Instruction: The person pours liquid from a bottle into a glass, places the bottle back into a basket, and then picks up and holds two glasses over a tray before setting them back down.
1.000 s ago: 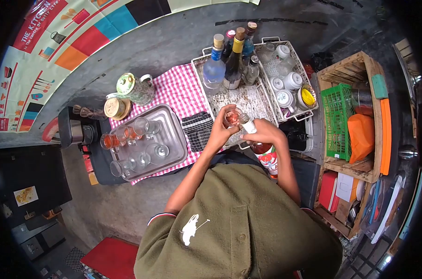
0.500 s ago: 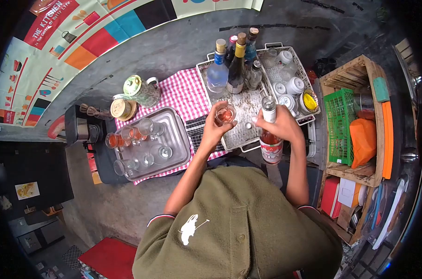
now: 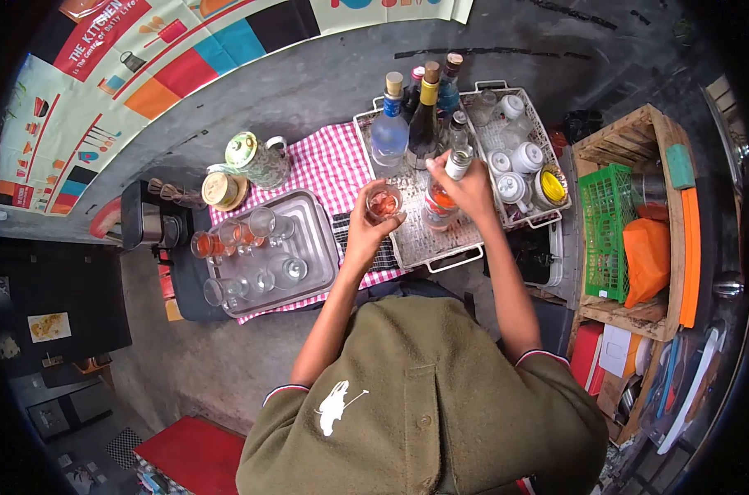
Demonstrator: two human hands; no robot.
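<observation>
My left hand (image 3: 366,233) is closed around a drinking glass (image 3: 383,200) with reddish drink in it. My right hand (image 3: 472,194) grips the neck of a clear bottle (image 3: 440,216) with a red and white label. The bottle leans slightly over a worn white tray (image 3: 416,246), its uncapped-looking mouth pointing up. Behind it on that tray stand several corked bottles, among them a clear one with a blue neck (image 3: 388,136) and a dark one with a yellow neck (image 3: 424,124).
To the left, a grey metal tray (image 3: 318,247) carries several glasses, some with reddish drink (image 3: 205,245), on a checkered cloth (image 3: 329,161). A green patterned jug (image 3: 263,161) stands behind. A second white tray (image 3: 548,216) holds cups and jars; a wooden crate (image 3: 630,309) is at right.
My right hand has carried the bottle left and away from me, over the white tray. My left hand has shifted slightly left with the glass.
</observation>
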